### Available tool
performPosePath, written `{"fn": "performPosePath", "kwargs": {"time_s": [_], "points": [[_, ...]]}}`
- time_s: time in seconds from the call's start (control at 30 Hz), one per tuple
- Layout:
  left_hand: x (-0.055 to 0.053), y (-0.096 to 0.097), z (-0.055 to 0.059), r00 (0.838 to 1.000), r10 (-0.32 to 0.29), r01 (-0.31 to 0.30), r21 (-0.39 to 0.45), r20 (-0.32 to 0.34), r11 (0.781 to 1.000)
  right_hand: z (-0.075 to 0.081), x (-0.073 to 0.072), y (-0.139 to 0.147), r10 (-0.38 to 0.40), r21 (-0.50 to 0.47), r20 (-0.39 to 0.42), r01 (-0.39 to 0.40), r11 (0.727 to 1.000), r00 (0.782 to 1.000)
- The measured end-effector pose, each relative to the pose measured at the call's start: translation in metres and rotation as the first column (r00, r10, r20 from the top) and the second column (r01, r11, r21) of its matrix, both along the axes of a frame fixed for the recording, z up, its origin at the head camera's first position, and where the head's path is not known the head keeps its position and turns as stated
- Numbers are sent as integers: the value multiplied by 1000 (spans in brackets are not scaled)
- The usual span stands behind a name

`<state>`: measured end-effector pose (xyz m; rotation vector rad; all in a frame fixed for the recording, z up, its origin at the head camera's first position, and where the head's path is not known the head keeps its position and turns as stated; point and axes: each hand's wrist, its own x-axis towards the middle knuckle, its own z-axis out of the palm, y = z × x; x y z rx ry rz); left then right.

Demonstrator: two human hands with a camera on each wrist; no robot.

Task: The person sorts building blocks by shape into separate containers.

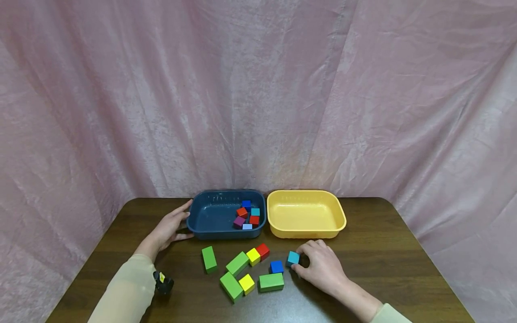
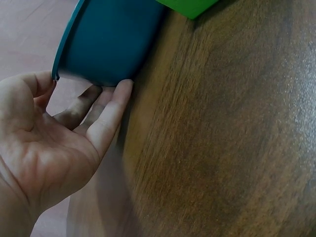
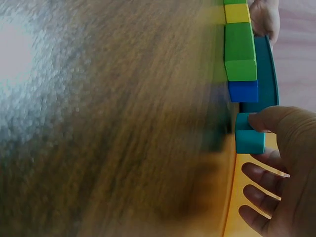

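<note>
My right hand (image 1: 323, 267) pinches a light-blue cube (image 1: 293, 259) between thumb and fingers, in front of the yellow bin (image 1: 307, 234). The right wrist view shows the thumb on one side of this cube (image 3: 250, 141); the other fingers are spread apart. Whether the cube touches the table is hard to tell. My left hand (image 1: 171, 229) rests against the left end of the dark-blue bin (image 1: 226, 234). In the left wrist view its fingertips touch the bin's rim and lower wall (image 2: 111, 44), and the palm stands off it.
Several small cubes, including a purple one (image 1: 239, 222), lie at the dark-blue bin's right end. Before the bins are several green blocks (image 1: 271, 282), two yellow cubes (image 1: 247, 284), a red cube (image 1: 263, 251) and a blue cube (image 1: 276, 267). A pink curtain (image 1: 258, 98) hangs behind.
</note>
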<state>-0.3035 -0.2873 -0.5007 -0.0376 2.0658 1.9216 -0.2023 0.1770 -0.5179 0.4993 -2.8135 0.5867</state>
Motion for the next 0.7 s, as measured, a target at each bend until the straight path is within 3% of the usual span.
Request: {"fn": "performPosePath", "kwargs": {"time_s": [0.43,0.7], "points": [[-2,-1,-2,1000,12,-12,-5,17,1000,19,7,5,24,-19,-49,-25,1000,998],[-2,-2,-2,1000,2,-2,-5,7,1000,40,5,10,37,-64,-76,-42,997,996]]}}
